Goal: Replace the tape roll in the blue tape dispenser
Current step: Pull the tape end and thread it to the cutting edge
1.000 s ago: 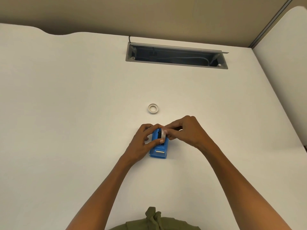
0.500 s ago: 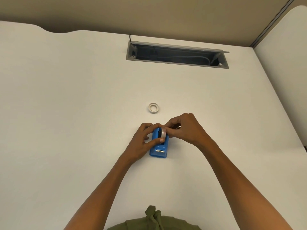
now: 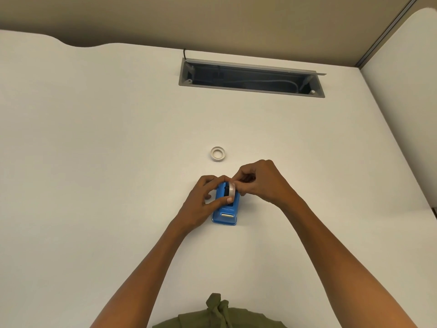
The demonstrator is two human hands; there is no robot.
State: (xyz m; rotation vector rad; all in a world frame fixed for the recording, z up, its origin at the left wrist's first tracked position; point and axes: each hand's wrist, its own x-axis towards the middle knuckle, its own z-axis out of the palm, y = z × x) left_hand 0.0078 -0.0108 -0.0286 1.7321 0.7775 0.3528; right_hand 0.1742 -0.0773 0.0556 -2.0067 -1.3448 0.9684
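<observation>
The blue tape dispenser (image 3: 225, 215) stands on the white desk (image 3: 94, 162), its cutter end toward me. My left hand (image 3: 203, 200) grips its left side, thumb laid across the top. A clear tape roll (image 3: 231, 190) stands on edge over the dispenser's slot, and my right hand (image 3: 260, 181) pinches it from the right with fingertips. A second, whitish roll (image 3: 217, 154) lies flat on the desk just beyond the hands. How deep the held roll sits in the slot is hidden by my fingers.
An open grey cable tray (image 3: 250, 78) is set into the desk at the back. A white partition (image 3: 406, 91) rises on the right. A beige wall runs behind the desk. My green garment (image 3: 220, 313) shows at the bottom edge.
My right hand has shifted slightly left and down with the roll, bringing it closer over the slot. My left hand keeps its hold on the dispenser.
</observation>
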